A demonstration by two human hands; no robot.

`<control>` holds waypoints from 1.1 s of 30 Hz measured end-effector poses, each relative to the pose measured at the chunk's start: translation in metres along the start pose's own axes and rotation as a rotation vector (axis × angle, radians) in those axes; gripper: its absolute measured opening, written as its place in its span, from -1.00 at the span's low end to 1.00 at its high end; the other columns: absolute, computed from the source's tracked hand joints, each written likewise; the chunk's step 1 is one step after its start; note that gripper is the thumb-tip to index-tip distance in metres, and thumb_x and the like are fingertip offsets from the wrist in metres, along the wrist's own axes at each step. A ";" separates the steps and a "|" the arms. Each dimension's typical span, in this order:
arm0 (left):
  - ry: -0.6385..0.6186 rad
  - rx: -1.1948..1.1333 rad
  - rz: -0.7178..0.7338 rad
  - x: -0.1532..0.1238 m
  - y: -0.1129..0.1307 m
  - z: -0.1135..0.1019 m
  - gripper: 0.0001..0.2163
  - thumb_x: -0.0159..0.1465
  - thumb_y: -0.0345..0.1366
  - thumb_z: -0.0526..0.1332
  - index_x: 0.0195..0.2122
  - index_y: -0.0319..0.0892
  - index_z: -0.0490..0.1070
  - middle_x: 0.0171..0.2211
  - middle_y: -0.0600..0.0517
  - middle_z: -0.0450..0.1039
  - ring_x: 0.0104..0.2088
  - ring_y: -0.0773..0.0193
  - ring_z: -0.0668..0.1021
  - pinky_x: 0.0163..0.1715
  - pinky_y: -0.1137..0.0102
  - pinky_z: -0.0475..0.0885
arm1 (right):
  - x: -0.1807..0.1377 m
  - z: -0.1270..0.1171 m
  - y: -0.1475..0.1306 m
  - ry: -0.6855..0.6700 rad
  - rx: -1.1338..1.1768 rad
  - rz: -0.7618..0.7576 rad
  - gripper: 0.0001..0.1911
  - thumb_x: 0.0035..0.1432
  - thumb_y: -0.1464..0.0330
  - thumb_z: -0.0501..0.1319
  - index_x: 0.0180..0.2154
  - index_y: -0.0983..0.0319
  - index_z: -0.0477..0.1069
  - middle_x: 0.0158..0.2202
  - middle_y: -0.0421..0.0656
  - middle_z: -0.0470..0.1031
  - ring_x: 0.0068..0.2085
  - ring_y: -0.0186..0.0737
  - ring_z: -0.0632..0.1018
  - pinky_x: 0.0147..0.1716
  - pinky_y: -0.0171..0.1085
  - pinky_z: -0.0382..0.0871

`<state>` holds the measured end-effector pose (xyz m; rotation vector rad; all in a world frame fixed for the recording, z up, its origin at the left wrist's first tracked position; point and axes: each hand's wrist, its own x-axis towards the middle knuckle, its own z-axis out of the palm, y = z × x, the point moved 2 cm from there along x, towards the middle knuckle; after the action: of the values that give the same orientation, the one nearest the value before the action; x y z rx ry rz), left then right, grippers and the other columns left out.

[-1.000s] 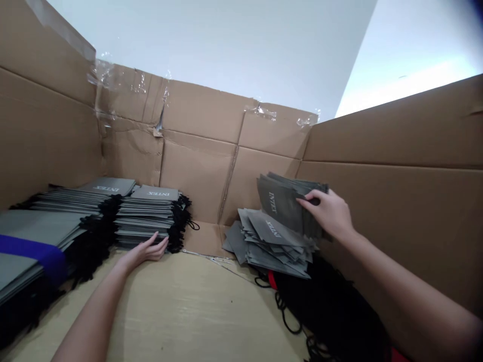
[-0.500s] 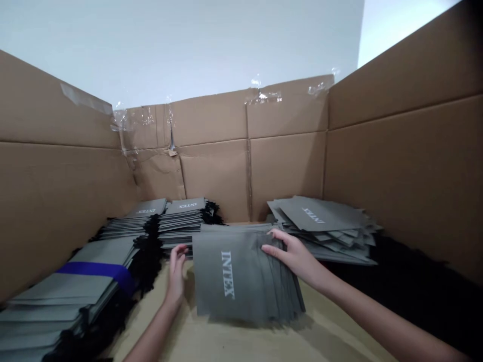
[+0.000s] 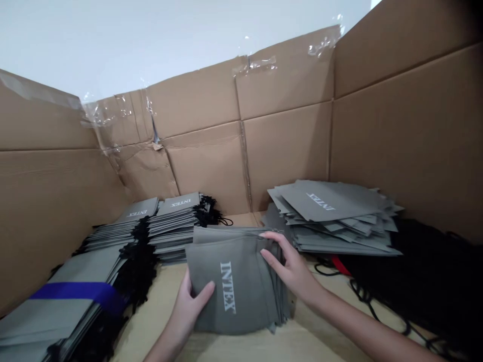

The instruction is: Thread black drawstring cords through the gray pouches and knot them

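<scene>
"What's being held there?"

"A bundle (image 3: 247, 289) of grey bags, white INTEX lettering running sideways down its front. It's upright in the middle, over the worktop (image 3: 222, 348); I can't tell whether its lower edge touches."

"And the grip?"

"Both are closed on it. The left hand (image 3: 188, 304) has the left edge, thumb flat on the front. The right hand (image 3: 292, 266) pinches near the upper right corner, thumb in front."

"What's around it?"

"On the left, two neat stacks (image 3: 173, 229) near the back, black cords (image 3: 206, 208) bunched at their right ends. Nearer us, more bags lie under a blue band (image 3: 77, 291). On the right there's an uneven pile (image 3: 335, 208), beside a black heap (image 3: 418, 281). Cardboard walls (image 3: 287, 146) stand behind and on both sides."
</scene>
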<state>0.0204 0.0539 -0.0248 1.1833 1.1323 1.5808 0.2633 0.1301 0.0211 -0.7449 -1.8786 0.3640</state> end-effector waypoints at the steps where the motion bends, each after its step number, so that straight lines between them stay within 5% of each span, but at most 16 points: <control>1: 0.039 0.069 0.008 -0.002 -0.001 0.003 -0.44 0.07 -0.08 0.30 0.07 -0.11 0.19 0.08 -0.11 0.32 0.06 0.06 0.39 0.02 0.28 0.30 | -0.001 -0.001 -0.002 -0.019 0.035 -0.058 -0.64 0.21 0.30 0.06 0.05 0.07 0.08 0.03 -0.08 0.30 0.05 -0.09 0.35 0.02 -0.09 0.23; 6: 0.112 0.199 0.120 -0.009 -0.001 0.010 -0.38 0.07 -0.15 0.30 0.10 -0.06 0.05 0.11 -0.09 0.25 0.08 0.11 0.36 0.04 0.31 0.29 | -0.009 0.000 -0.016 -0.144 0.213 -0.287 -0.25 0.12 0.41 0.13 0.17 0.02 -0.32 0.16 -0.02 0.12 0.14 -0.09 0.25 0.09 -0.03 0.17; 15: 0.313 0.108 0.199 -0.031 0.013 0.021 -0.58 0.08 -0.16 0.29 -0.12 -0.08 0.11 -0.15 -0.03 0.42 -0.13 0.20 0.50 -0.11 0.35 0.40 | -0.012 -0.002 -0.037 -0.041 0.184 -0.381 -0.36 0.16 0.44 0.09 0.17 0.02 -0.20 0.06 -0.05 0.24 0.06 -0.12 0.34 0.04 -0.05 0.23; 19: 0.189 0.062 0.152 -0.025 0.011 0.024 -0.57 0.10 -0.17 0.27 -0.07 -0.07 0.11 -0.06 -0.05 0.39 -0.06 0.18 0.47 -0.05 0.34 0.36 | -0.010 -0.004 -0.038 -0.078 0.087 -0.254 -0.47 0.19 0.36 0.08 0.13 0.09 -0.11 0.04 -0.02 0.25 0.06 -0.10 0.33 0.04 -0.08 0.24; 24: 0.125 0.008 0.076 -0.022 0.002 0.030 -0.44 0.08 -0.17 0.29 0.05 -0.09 0.07 -0.01 -0.10 0.39 -0.02 0.15 0.46 -0.03 0.33 0.36 | -0.002 -0.014 -0.037 -0.029 -0.067 -0.276 -0.75 0.21 0.36 0.03 -0.05 0.14 0.15 -0.04 -0.04 0.28 0.05 -0.09 0.33 0.02 -0.10 0.24; 33: 0.197 0.047 0.031 -0.032 0.002 0.035 -0.33 0.08 -0.13 0.29 0.16 -0.13 0.00 0.04 -0.15 0.36 -0.01 0.13 0.46 0.00 0.30 0.35 | 0.012 -0.027 -0.045 -0.057 -0.470 -0.170 -0.66 0.25 0.32 -0.03 0.05 0.14 0.23 0.10 -0.02 0.21 -0.17 -0.14 0.51 -0.24 -0.15 0.44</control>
<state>0.0606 0.0292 -0.0243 1.0981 1.2885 1.7329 0.2696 0.1008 0.0664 -0.8798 -2.0909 -0.1748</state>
